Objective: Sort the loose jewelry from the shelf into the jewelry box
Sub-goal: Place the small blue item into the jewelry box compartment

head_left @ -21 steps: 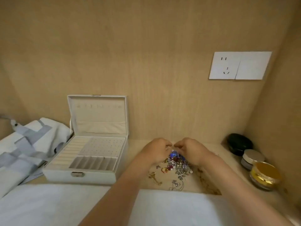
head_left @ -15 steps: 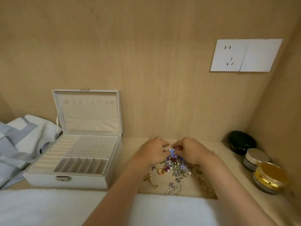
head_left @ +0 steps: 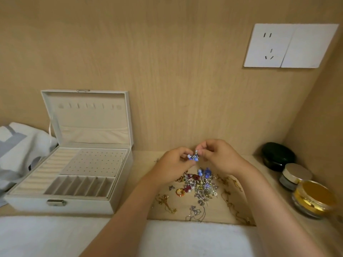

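One grey-and-white folded cloth [head_left: 16,145] was parked at the far left, and beside it the jewelry box [head_left: 83,204] was stood open on the shelf [head_left: 144,156], lid up. Ring rolls, stud holes and slots could be seen, but no piece in them, so the sort was judged barely begun.

Further right, the left hand [head_left: 172,164] was held just above the pile of loose jewelry [head_left: 200,186], its fingers [head_left: 186,152] curled and pinching a small blue-beaded piece [head_left: 194,157]. The same piece was pinched from the other side by the right hand [head_left: 219,158]. It looked like an earring being teased free or checked, though that couldn't be told for sure. Next, it would probably need to be carried left, well clear of the tangled chains, and set gently into a slot or stud hole.

At the far right, three jars [head_left: 295,175] were lined up, with a white wall socket [head_left: 269,45] above them.

No brand, label or writing could be read on anything: box, jars and socket were all blank from this angle.
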Tool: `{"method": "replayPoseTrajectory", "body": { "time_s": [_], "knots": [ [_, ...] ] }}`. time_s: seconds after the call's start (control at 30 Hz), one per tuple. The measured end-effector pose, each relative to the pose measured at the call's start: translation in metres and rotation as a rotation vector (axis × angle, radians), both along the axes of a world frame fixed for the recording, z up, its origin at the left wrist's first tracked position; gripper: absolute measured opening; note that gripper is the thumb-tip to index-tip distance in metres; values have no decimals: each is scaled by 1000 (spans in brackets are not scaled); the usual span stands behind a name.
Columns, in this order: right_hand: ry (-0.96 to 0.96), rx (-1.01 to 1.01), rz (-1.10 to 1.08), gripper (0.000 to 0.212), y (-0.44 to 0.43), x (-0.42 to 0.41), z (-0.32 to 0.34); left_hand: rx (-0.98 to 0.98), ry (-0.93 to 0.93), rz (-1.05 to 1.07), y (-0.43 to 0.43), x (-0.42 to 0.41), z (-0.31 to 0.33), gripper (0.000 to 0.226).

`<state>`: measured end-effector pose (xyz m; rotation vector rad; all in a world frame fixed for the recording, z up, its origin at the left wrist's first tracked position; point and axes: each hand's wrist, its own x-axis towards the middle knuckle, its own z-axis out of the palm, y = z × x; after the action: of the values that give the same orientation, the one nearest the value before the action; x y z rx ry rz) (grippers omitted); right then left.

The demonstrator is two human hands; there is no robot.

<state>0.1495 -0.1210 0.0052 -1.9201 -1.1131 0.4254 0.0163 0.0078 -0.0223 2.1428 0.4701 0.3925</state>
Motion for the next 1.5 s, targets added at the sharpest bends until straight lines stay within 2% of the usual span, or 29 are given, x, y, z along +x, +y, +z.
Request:
{"method": "replayPoseTrajectory", "body": {
  "time_s": [0.13,0.23,0.4,0.5,0.57,0.67,0.8,0.9,0.97,1.07,1.2,1.33,1.5],
  "knots": [
    [175,137,-7,8,0,-1,4,-179,-97,2,2,-1,11,14],
    [266,188,-3,9,2,-3,6,-267,-119,-11,4,-4,20,11],
    [275,248,-21,5,6,-6,3,-429,-109,5,5,-5,32,13],
    [295,271,-42,6,9,-14,2,-340,-132,41,4,-7,35,10],
    [304,251,-31,16,8,-21,4,-250,-135,51,4,-10,40,8],
    [219,183,50,32,4,-28,15,-114,-144,65,2,-15,48,9],
    [111,227,102,24,5,-43,39,-108,-152,119,1,-31,69,25],
    [169,260,156,25,12,-69,53,-81,-168,170,8,-55,84,37],
    [208,288,169,17,19,-91,60,-86,-207,199,17,-74,89,40],
    [191,310,151,12,35,-120,66,-87,-241,190,28,-107,92,42],
    [249,275,151,2,60,-159,71,-99,-271,153,52,-155,90,31],
    [323,242,156,11,90,-196,72,-88,-329,137,78,-199,86,3],
    [344,150,234,9,125,-233,69,-238,-383,176,100,-241,79,3]
  ]
}}
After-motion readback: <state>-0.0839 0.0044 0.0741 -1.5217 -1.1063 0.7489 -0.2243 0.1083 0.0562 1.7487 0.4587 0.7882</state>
